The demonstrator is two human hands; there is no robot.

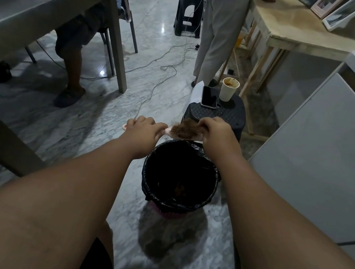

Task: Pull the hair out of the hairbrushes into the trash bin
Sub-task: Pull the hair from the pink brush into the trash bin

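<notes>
A: Head view, orientation entry. One hairbrush (175, 132), pale pink, held at mid-frame just above the far rim of the trash bin (180, 174). Its long axis runs roughly left to right across the frame: handle end toward the left, bristle head toward the right, bristles facing the camera.

B: Hands?

A: Left hand (143, 128) is closed around the handle; the handle tip shows just past its left side. Right hand (215, 131) is at the head's right end, fingers pinched on a brown clump of hair (187, 130) that lies across the bristles.

B: Counts?

A: Hairbrushes: one visible. Trash bins: one, lined with a black bag, standing on the marble floor (98, 126) in the lower centre; a little brownish matter lies at its bottom, too dark to identify. Stools: two black ones, the near stool (224, 114) just beyond the bin, a second at upper centre. On the near stool: one phone (209, 97), face up, and one paper cup (229, 89), upright, side by side.

B: Other people?

A: Two in partial view: one seated at the grey desk (42, 10) in the upper left, one standing at upper centre.
</notes>
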